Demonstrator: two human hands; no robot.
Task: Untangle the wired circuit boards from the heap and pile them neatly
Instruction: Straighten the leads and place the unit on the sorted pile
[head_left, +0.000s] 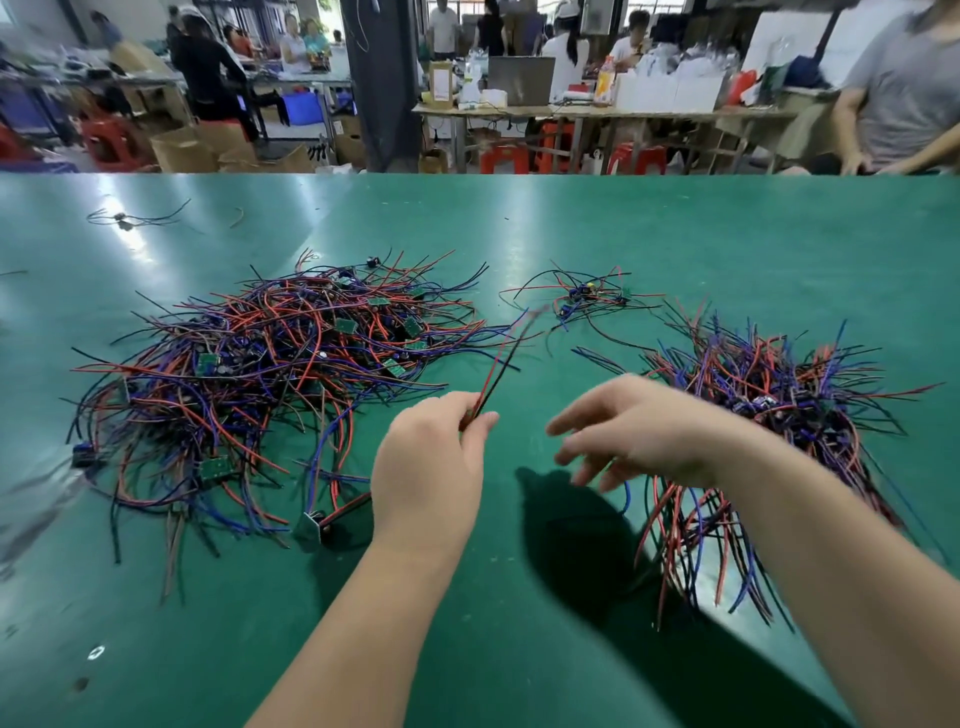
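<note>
A big tangled heap (270, 374) of small green circuit boards with red, black and blue wires lies on the left of the green table (519, 649). A second pile (769, 405) of wired boards lies on the right. My left hand (431, 467) pinches a red and a black wire (506, 358) that stick up and away, blurred at their tips. A board (311, 525) hangs or lies by my left wrist on wires. My right hand (639, 431) hovers between the piles, over the right pile's near wires, fingers spread and holding nothing.
A small cluster of a few wired boards (587, 301) sits at the back centre. A stray wired part (122, 218) lies far left. A person in a grey shirt (904, 88) sits at the table's far right edge. Benches and red stools stand beyond.
</note>
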